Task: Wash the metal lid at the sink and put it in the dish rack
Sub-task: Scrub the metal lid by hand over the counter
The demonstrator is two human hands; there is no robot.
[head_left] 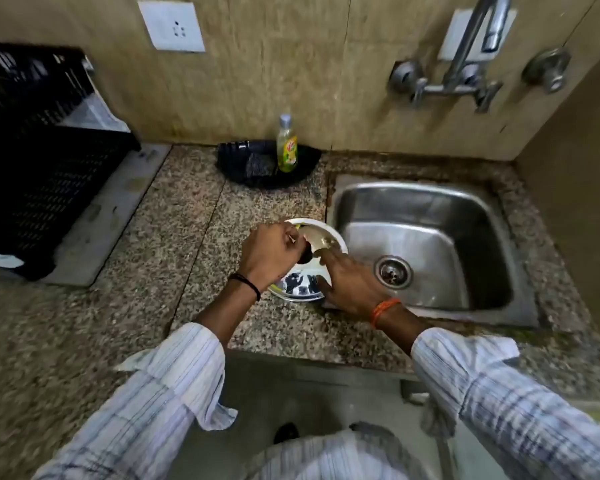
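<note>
On the granite counter, just left of the sink's left rim: we log both hands over a stack of dishes.
Left hand: we see fingers closed on a dark knob, holding the metal lid tilted above a white plate.
Right hand: fingers spread, tips touching the lid's lower edge; not clamped.
Lid place: over the plate, beside the sink, not in it.
Below hands: a shiny steel dish; contents blurred.
Back edge: soap bottle upright in a black holder.
Left end: black dish rack.
Wall: tap above sink.
</note>
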